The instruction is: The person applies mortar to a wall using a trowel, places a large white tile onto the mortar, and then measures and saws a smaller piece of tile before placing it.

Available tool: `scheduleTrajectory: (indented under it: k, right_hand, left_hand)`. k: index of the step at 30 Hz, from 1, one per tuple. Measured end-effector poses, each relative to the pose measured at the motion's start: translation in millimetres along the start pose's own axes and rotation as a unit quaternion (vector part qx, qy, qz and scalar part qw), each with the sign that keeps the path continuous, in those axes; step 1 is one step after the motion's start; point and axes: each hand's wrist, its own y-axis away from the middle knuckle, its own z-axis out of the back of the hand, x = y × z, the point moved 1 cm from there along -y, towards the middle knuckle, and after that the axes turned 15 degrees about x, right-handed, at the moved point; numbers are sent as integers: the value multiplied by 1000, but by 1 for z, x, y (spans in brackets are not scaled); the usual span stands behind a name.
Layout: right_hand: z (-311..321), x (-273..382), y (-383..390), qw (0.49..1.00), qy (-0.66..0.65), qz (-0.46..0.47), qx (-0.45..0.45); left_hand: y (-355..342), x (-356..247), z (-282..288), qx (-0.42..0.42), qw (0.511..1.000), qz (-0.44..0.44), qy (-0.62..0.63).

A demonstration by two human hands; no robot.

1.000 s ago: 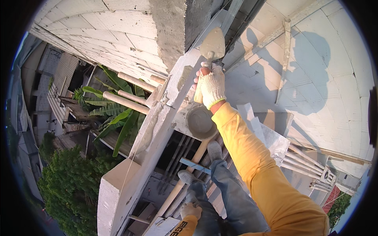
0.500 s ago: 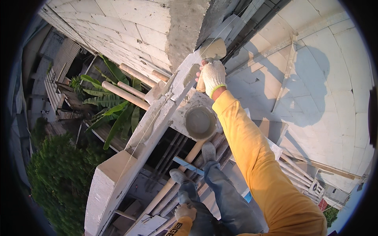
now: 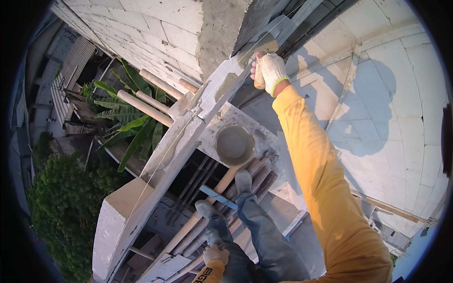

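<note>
My right hand (image 3: pixel 272 70), in a white knit glove with bare fingertips showing, is closed on the wooden handle of a trowel (image 3: pixel 269 47). The blade is at the far end of the block wall (image 3: pixel 188 123), beside the plastered column corner; whether it touches the wall cannot be told. Patches of grey mortar (image 3: pixel 226 86) lie along the wall's top. My left hand (image 3: pixel 216 254), also gloved, is curled near my left leg, and what it may hold is hidden. A round bucket (image 3: pixel 234 145) of grey mix stands between the wall and my right arm.
A taut string (image 3: pixel 163 165) runs along the wall top. My feet are on poles (image 3: pixel 193 221) and planks with dark gaps between them. A blue bar (image 3: pixel 218 197) crosses these by my shoes. Wooden poles (image 3: pixel 144 107) jut out over the drop with trees on the left.
My right hand has moved right and a little farther away with the trowel, whose blade now shows narrower. My left hand stays by my leg. The whole view has shifted slightly.
</note>
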Motion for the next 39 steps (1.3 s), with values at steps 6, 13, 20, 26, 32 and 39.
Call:
scheduleTrajectory:
  k: [6, 13, 20, 26, 32, 39]
  right_hand:
    - [22, -10, 1, 955, 271, 100, -62]
    - [35, -81, 31, 652, 749, 47, -106]
    - [84, -182, 161, 714, 698, -58, -19]
    - [77, -278, 161, 671, 691, -248, 104]
    - [74, -380, 81, 658, 677, -323, 68]
    - [101, -420, 118, 752, 621, -202, 94]
  left_hand:
    - [1, -7, 2, -1, 1000, -1, 11]
    - [1, -10, 1, -13, 1000, -1, 15]
    - [8, -18, 12, -9, 1000, 5, 12]
    - [-4, 1, 12, -20, 999, -7, 26]
    - [-5, 6, 26, -39, 999, -22, 28]
    - [-4, 17, 30, -21, 999, -37, 17]
